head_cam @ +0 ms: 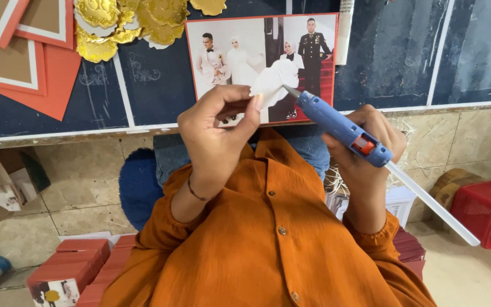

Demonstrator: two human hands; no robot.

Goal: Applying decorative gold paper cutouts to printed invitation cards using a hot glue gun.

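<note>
Viewed from above, over an orange shirt (268,239) and a dark blue work board (160,85). Noted on that board: a photo print with red border (262,57), orange card frames (24,51) at the upper left, gold foil cutouts (126,23) along the top edge.

Blue glue gun (336,128) gripped in right hand (365,153), fingers wrapped round the body. Long axis ran diagonally, nozzle up and left, clear glue stick (433,204) trailing down and right from the rear.

White paper piece (271,82) pinched by left hand (217,133) between thumb and fingertips, raised in front of the print. Located directly ahead of the nozzle, up and left along the gun's axis. Nozzle tip touching or just beside the paper's lower right edge; actual contact not determinable. Left hand nearer, already holding it.
</note>
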